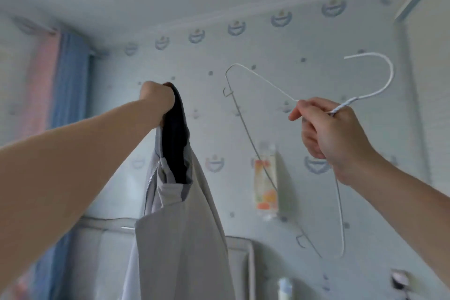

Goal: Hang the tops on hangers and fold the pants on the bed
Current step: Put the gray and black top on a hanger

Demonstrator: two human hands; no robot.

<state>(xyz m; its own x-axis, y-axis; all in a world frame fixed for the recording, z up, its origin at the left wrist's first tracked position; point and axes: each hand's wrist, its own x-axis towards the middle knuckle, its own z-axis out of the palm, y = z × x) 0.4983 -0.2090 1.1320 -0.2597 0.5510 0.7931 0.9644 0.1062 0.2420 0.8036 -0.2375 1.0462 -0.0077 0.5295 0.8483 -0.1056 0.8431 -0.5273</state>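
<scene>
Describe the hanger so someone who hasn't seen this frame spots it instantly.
Against the crest-patterned wallpaper, find the raised right hand. It grips the neck of a thin white wire hanger, hook up, frame tilted and bare. Unlike the grey jacket in the left hand, it is only an outline.

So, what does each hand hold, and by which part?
The left hand grips the grey jacket at its dark collar; the right hand holds the wire hanger at its neck.

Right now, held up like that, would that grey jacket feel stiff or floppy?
Probably floppy: the grey jacket hangs limp from the left hand gripping its top. Likely light, since one raised hand carries it. Its cloth looks smooth, maybe slippery.
</scene>
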